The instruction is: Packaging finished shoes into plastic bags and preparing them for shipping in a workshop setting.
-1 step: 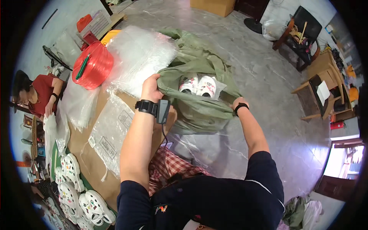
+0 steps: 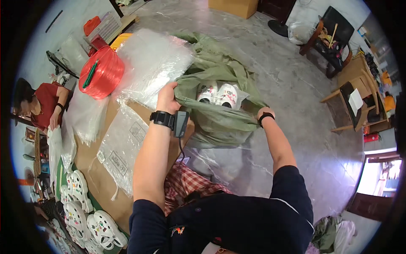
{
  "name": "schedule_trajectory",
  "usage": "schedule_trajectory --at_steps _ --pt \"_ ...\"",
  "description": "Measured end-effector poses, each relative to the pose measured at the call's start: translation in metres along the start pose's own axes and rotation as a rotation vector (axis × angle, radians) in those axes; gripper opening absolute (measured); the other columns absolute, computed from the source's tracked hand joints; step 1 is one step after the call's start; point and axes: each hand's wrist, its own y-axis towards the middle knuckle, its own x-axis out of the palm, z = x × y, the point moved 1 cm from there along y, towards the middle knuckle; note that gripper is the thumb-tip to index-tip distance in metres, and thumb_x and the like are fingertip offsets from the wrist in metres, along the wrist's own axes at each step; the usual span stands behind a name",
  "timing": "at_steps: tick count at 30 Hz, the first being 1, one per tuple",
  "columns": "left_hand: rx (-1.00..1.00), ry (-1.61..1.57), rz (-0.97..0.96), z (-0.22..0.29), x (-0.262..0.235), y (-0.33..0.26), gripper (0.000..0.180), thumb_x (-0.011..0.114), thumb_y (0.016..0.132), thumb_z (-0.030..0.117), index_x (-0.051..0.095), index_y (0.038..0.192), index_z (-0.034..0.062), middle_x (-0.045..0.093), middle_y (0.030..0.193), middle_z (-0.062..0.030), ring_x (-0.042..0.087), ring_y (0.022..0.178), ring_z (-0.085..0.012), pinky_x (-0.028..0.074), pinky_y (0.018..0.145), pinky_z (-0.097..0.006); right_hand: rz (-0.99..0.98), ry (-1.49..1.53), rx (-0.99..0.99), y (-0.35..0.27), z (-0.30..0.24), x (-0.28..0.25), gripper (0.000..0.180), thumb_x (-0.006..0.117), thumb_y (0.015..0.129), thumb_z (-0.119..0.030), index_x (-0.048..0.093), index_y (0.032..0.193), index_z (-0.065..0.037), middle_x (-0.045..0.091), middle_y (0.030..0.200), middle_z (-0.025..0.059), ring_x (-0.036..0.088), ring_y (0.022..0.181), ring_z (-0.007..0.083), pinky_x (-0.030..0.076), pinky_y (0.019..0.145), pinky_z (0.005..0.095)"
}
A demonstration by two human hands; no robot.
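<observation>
Both my hands hold open a large olive-green sack point(image 2: 220, 122) that stands on the grey floor in front of me. My left hand point(image 2: 168, 98), with a black device strapped to its wrist, grips the sack's left rim. My right hand point(image 2: 265, 112), with a black wristband, grips the right rim, and the cloth hides its fingers. Inside the sack lies a pair of white clogs with coloured charms point(image 2: 219, 94), wrapped in a clear plastic bag.
A brown cardboard sheet point(image 2: 95, 169) on my left carries clear plastic bags point(image 2: 154, 63) and a red spool of twine point(image 2: 101, 72). Several white clogs point(image 2: 84, 213) lie at the lower left. A person in a red shirt point(image 2: 42, 106) works at the far left. Wooden chairs point(image 2: 353, 106) stand on the right.
</observation>
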Motion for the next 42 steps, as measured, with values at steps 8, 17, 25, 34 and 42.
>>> schedule_trajectory --at_steps 8,17,25,34,42 --pt "0.067 0.201 0.019 0.004 -0.012 0.004 0.027 0.046 0.091 0.017 0.058 0.106 -0.0023 0.064 0.107 -0.0162 0.062 0.094 -0.0286 0.049 0.088 -0.042 0.842 1.596 0.101 0.029 0.092 -0.042 0.032 0.049 0.085 -0.028 0.057 0.090 0.003 0.063 0.069 0.0117 0.062 0.066 0.0232 0.048 0.061 0.0407" --pt "0.514 1.013 0.220 -0.012 -0.035 0.022 0.033 0.061 0.082 0.022 0.065 0.105 -0.0006 0.068 0.088 -0.0113 0.063 0.081 -0.0194 0.048 0.074 -0.030 0.478 0.803 -0.082 -0.065 0.059 0.026 0.049 0.062 0.076 -0.031 0.056 0.116 -0.003 0.066 0.079 0.0139 0.064 0.077 0.0311 0.049 0.071 0.0403" --pt "0.842 1.102 0.361 -0.017 -0.018 -0.015 0.050 0.061 0.078 0.015 0.051 0.123 -0.0045 0.066 0.083 -0.0202 0.064 0.075 -0.0267 0.051 0.072 -0.035 0.755 0.817 -0.708 -0.121 -0.057 -0.024 0.037 0.063 0.081 -0.013 0.056 0.116 0.000 0.058 0.115 0.0167 0.053 0.110 0.0317 0.041 0.095 0.0391" --pt "1.021 1.090 0.153 0.026 -0.081 -0.235 0.038 0.063 0.084 0.018 0.055 0.118 0.0027 0.057 0.111 -0.0146 0.057 0.097 -0.0236 0.047 0.087 -0.034 0.666 0.942 -1.106 -0.219 -0.160 -0.066 0.020 0.056 0.088 -0.007 0.058 0.106 0.000 0.059 0.104 0.0106 0.056 0.094 0.0221 0.043 0.086 0.0334" --pt "0.962 1.361 0.604 -0.018 -0.246 -0.330 0.035 0.064 0.079 0.012 0.058 0.112 0.0023 0.059 0.108 -0.0159 0.057 0.099 -0.0333 0.047 0.085 -0.039 0.430 0.600 -1.550 -0.323 -0.274 -0.039 0.027 0.059 0.081 -0.011 0.060 0.106 0.000 0.058 0.114 0.0185 0.053 0.108 0.0351 0.042 0.094 0.0397"
